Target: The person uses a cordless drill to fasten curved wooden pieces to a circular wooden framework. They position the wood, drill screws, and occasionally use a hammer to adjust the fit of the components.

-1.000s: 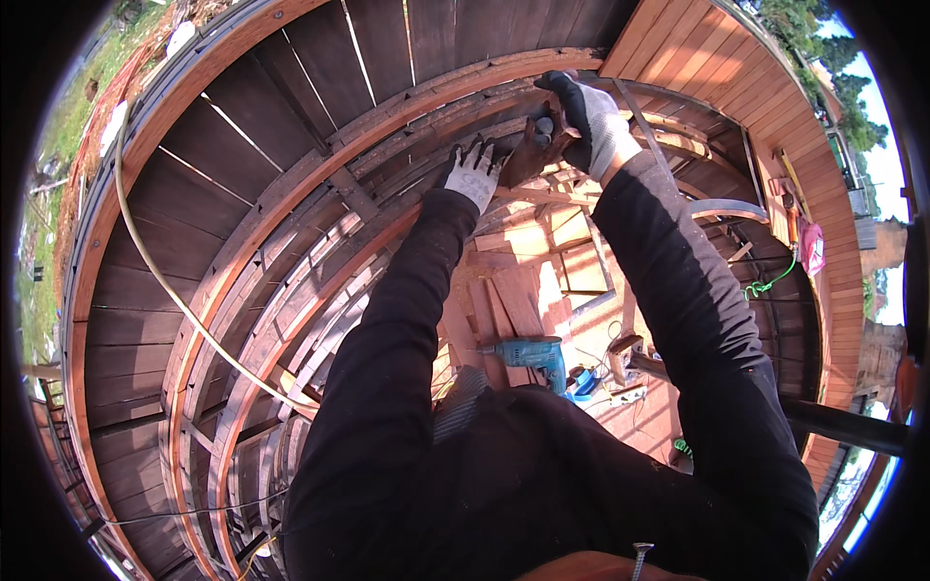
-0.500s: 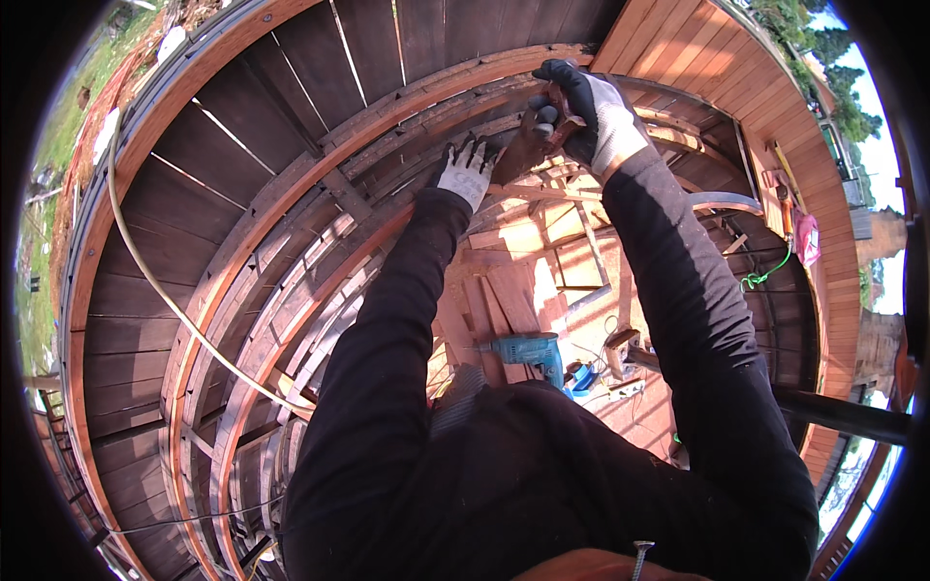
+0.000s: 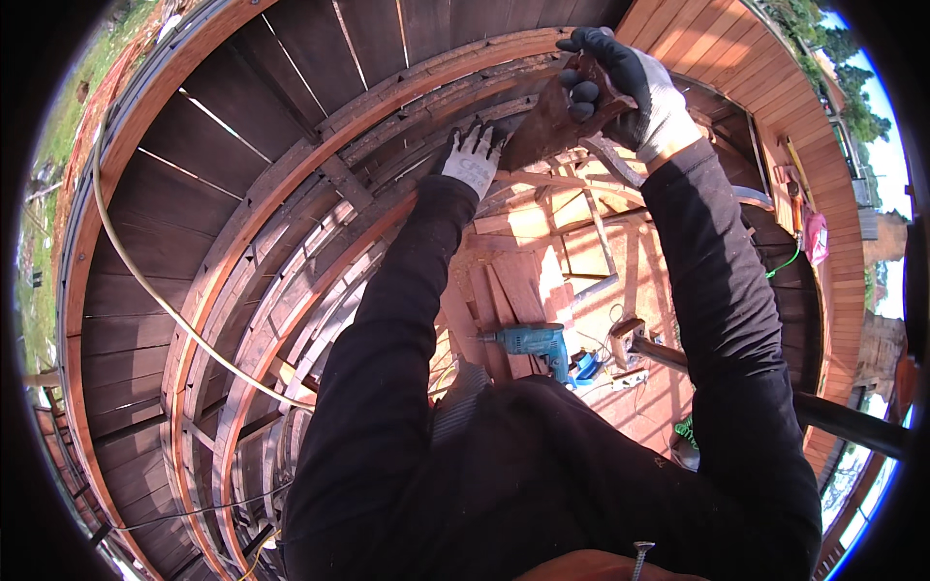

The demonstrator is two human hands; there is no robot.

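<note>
The right hand (image 3: 630, 87), in a grey glove with black fingers, is closing its fingers around the upper end of a dark wooden piece (image 3: 547, 121) and gripping it. The piece is lying against the curved wooden rim (image 3: 387, 92) of the round timber frame. The left hand (image 3: 473, 160), gloved, is resting open with fingers spread, touching the lower end of the same piece. Below, a blue electric drill (image 3: 531, 341) is lying on the plank floor (image 3: 649, 290). A pale hose (image 3: 165, 300) is running along the dark boards at the left edge.
</note>
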